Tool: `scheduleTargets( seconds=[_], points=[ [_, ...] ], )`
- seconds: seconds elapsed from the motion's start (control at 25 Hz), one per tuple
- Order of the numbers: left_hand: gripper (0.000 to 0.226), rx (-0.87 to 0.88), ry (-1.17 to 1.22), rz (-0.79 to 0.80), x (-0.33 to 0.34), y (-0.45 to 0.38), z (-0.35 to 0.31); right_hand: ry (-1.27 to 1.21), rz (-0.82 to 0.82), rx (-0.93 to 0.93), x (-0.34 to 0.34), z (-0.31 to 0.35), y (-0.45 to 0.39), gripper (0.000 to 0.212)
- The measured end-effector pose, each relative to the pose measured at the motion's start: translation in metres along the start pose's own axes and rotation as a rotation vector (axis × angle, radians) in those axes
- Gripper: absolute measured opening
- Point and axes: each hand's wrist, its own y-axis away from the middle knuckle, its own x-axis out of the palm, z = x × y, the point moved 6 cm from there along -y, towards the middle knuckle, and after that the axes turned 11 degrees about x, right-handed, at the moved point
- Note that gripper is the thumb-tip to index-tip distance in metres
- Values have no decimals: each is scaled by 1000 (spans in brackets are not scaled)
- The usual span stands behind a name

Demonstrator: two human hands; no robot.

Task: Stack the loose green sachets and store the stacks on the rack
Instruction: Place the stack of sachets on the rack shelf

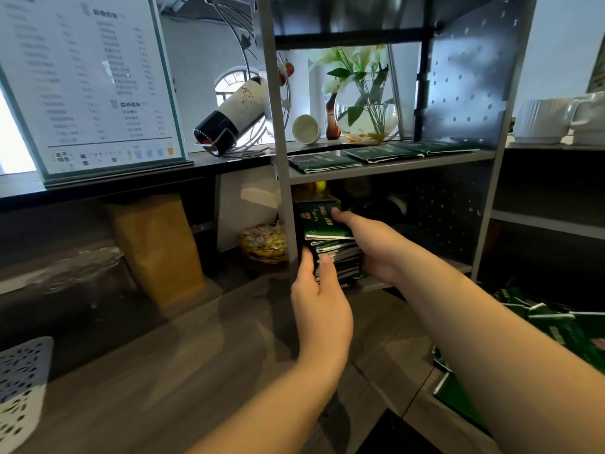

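A thick stack of green sachets (330, 247) sits at the left front of the grey rack's (393, 165) lower shelf. My right hand (370, 247) grips the stack from the right, thumb lying over its top. My left hand (319, 296) holds the stack's near left side with fingertips against it. Three flat stacks of green sachets (383, 154) lie side by side on the shelf above. Loose green sachets (556, 326) are heaped on the counter at the far right, partly behind my right forearm.
A brown paper bag (160, 247) and a bag of yellow sweets (263, 240) stand left of the rack. Behind it are a wine bottle (235, 109) in a wire holder, a glass vase (366, 116), a menu stand (91, 83). White cups (563, 116) sit far right.
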Motion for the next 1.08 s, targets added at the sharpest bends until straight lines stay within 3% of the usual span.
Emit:
scheduleTargets(
  seconds=[0.2, 0.32, 0.4, 0.56, 0.72, 0.88, 1.08],
  points=[
    [43, 165, -45, -92, -23, 10, 1, -13, 22, 0, -1, -4, -2, 45],
    [23, 269, -85, -199, -44, -1, 1, -53, 2, -9, 2, -8, -3, 48],
    [22, 294, -149, -236, -53, -14, 0, -96, -11, -40, 6, -11, -3, 47],
    [33, 272, -152, -165, -56, -35, 6, -123, -81, -148, 8, -11, 0, 41],
    [34, 294, -161, -163, -56, -40, 10, -128, -103, -144, 11, -10, -2, 41],
    [40, 310, -186, -147, -57, -34, 15, -31, -158, -100, 2, -13, 3, 78],
    [39, 235, -151, -81, -55, -10, 26, 95, -307, -330, -27, -12, 41, 54]
  ],
)
